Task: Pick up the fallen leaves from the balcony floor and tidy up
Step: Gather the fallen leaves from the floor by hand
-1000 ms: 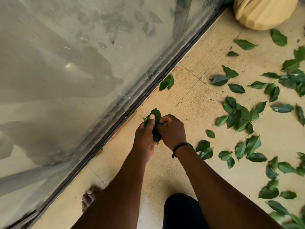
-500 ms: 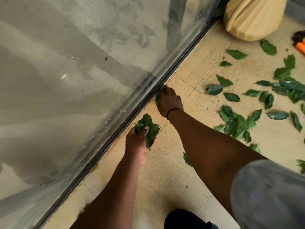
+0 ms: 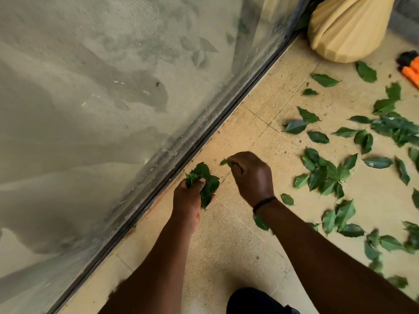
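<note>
A person bends over a balcony floor (image 3: 226, 257) of pale tiles, both bare arms reaching forward; a dark trouser knee (image 3: 254, 301) shows at the bottom edge; the left hand (image 3: 189, 200) clenches a bunch of green leaves (image 3: 205, 182) just beside the dark metal track (image 3: 181, 171) of a dusty glass door (image 3: 102, 109), thumb pressed across the bunch; the right hand (image 3: 251, 175), a black band (image 3: 264, 203) at its wrist, curls its fingers around a single small leaf (image 3: 225, 162) held above the tiles, close to the bunch; to the right, many loose leaves (image 3: 324, 173) lie scattered across the floor, some overlapping in clusters; farther off, a ribbed cream pot (image 3: 344, 30) stands by the door track; an orange-and-black tool (image 3: 411, 69) lies at the right edge.
</note>
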